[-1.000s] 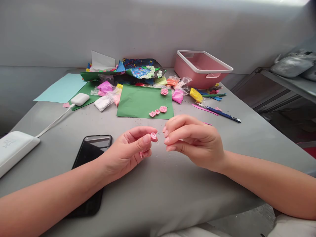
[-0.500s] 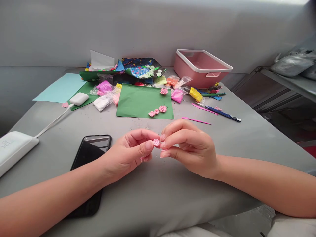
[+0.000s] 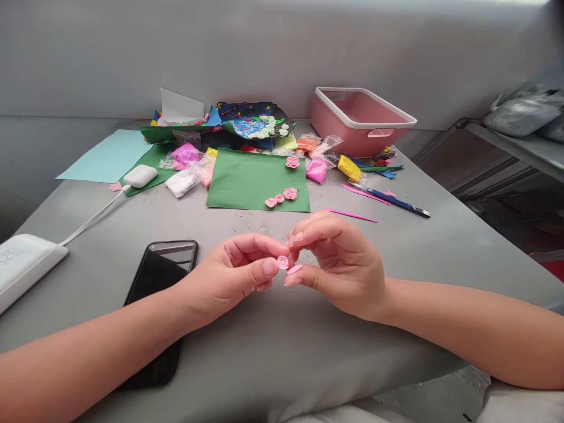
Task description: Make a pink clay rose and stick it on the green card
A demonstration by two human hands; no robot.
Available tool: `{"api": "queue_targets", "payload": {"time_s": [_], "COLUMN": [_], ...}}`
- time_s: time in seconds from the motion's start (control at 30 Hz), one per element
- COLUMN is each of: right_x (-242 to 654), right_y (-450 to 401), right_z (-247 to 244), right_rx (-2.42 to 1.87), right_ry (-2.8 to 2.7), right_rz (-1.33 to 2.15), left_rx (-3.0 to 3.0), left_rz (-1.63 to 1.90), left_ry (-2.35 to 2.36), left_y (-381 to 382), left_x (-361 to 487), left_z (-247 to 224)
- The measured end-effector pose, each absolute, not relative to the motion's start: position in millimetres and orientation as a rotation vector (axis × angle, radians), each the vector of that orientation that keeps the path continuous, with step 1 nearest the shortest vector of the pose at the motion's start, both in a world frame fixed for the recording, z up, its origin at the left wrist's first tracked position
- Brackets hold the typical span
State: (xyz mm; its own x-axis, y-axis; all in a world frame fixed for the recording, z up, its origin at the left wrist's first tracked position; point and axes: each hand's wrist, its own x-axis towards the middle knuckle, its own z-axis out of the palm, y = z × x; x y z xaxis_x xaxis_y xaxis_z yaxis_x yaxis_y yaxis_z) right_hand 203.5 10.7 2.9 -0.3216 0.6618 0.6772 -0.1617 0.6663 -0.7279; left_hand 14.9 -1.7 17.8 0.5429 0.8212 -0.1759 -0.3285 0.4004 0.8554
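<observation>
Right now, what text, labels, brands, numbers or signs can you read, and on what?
Nothing can be quoted with certainty.
White device at the left edge: faint number-like marks on top, too blurred to read.
Phone: no readable text on its dark screen.
Plastic bags: no readable label.
Green sheet: no writing visible.

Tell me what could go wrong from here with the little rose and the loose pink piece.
The small pink rose is pinched in the left hand's fingertips, so too firm a squeeze might flatten its folds. The thin pink piece lies at the right hand's thumb tip and could slip off or cling to the skin. The left forearm crosses over the phone and might nudge it.
</observation>
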Motion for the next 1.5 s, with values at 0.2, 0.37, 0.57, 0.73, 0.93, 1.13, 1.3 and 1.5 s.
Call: {"api": "queue_targets", "payload": {"time_s": [0.2,0.37,0.57,0.73,0.93,1.13,1.3,1.5], "right_x": [203.6,204.1,203.3,202.8,202.8,202.5,202.5,203.3], "right_y": [11.0,11.8,11.3,10.7,10.3,10.0,11.5,12.6], "right_z": [4.3,4.5,4.4,4.6,3.5,3.2,3.9,4.9], "right_rx": [-0.382,-0.366,-0.362,-0.365,-0.371,-0.377,-0.367,-0.351], "right_ry": [-1.732,-1.753,-1.745,-1.741,-1.716,-1.714,-1.730,-1.737], "right_rz": [0.855,0.837,0.869,0.895,0.942,0.963,0.971,0.940], "left_rx": [0.886,0.904,0.897,0.920,0.942,0.977,0.983,0.972], "left_rz": [0.795,0.788,0.770,0.772,0.774,0.758,0.744,0.741], "left_ry": [0.643,0.633,0.619,0.616,0.649,0.662,0.671,0.698], "left_y": [-1.5,-1.6,-2.0,-1.7,-1.8,-2.9,-2.7,-2.5], "left_x": [14.5,14.3,14.3,14.0,12.3,10.9,10.9,11.3], "left_z": [18.0,18.9,17.6,17.7,15.4,14.3,17.0,18.4]}}
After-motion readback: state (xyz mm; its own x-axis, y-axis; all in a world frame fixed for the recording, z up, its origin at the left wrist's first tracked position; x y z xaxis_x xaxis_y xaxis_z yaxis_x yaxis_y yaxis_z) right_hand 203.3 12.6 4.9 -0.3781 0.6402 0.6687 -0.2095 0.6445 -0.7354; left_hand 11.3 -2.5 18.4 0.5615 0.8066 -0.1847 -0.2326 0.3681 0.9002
